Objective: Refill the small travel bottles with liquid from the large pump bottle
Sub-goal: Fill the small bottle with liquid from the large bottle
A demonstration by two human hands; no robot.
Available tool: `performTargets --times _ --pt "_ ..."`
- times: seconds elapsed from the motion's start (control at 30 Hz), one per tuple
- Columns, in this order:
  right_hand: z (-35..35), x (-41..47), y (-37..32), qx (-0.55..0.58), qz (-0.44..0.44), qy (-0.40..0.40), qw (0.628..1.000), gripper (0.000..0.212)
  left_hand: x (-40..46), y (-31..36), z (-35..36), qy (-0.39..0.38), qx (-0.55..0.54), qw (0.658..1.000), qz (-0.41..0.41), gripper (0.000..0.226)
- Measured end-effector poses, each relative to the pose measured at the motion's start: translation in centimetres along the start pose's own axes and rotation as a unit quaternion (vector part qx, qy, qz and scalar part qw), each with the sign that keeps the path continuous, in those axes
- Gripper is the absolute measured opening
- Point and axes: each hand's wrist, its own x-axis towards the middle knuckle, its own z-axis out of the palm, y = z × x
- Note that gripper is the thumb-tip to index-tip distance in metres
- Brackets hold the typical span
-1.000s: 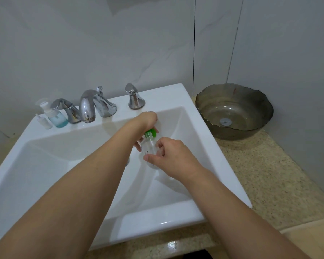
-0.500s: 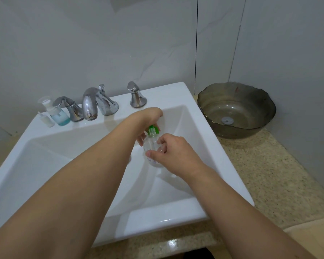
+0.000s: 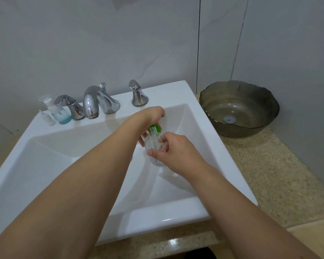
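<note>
Over the white sink (image 3: 204, 131) I hold a small clear travel bottle (image 3: 152, 144). My right hand (image 3: 176, 151) grips its body from the right. My left hand (image 3: 151, 116) reaches from above and pinches the green cap (image 3: 157, 128), which sits just behind the bottle's bare threaded neck. The bottle looks nearly empty. On the sink's back ledge at the far left stands the pump bottle (image 3: 61, 114) with blue liquid, and beside it a small white travel bottle (image 3: 47, 118).
A chrome faucet (image 3: 94, 103) with two handles lines the back ledge. A dark glass basin bowl (image 3: 239, 109) sits on the speckled counter (image 3: 269, 174) to the right. Grey tiled walls close off the back and right.
The green cap has come away from the bottle's neck, and the clear threaded neck now shows. Both hands stayed over the sink's right half.
</note>
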Motion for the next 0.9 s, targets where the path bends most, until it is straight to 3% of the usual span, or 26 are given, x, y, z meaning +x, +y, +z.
performTargets --times 0.37,0.6,0.8,0.9 --pt "0.5 0.3 0.4 -0.009 0.016 -0.013 1.000 0.039 -0.4 -0.1 1.1 0.058 -0.038 0.997 0.015 0.052" --pt "0.4 0.3 0.3 0.042 0.026 -0.011 0.999 0.039 -0.6 0.3 0.2 0.044 0.011 0.998 0.030 0.055" --pt "0.1 0.1 0.1 0.060 0.018 -0.006 0.998 0.031 -0.5 0.2 -1.1 -0.018 0.028 0.999 0.030 0.064" --pt "0.2 0.1 0.2 0.066 0.019 -0.006 0.998 0.034 -0.3 0.0 -0.7 -0.001 0.026 0.999 0.032 0.061"
